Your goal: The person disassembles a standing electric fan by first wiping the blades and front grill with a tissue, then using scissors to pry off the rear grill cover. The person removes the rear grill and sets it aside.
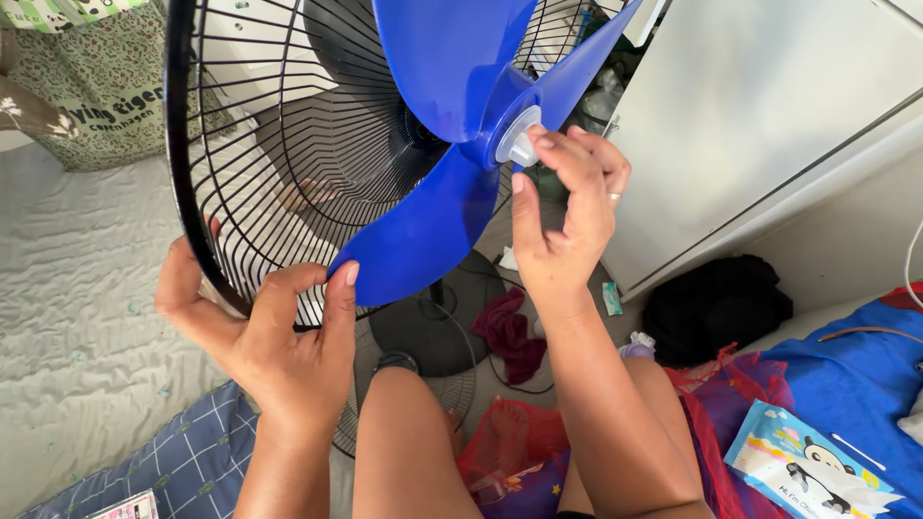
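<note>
Here, right fingers around white cap.

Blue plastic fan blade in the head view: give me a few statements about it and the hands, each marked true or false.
1. The right hand pinches the white plastic cap at the hub of the blue plastic fan blade. True.
2. The left hand rests flat on the floor. False: its fingers touch the tip of the lower blade and the rim of the black wire fan guard.
3. The blade is red. False: it is blue.
4. The front guard is fitted over the blade. False: the blade is uncovered, with only the rear guard behind it.
5. A ring shows on the right hand. True.
</note>
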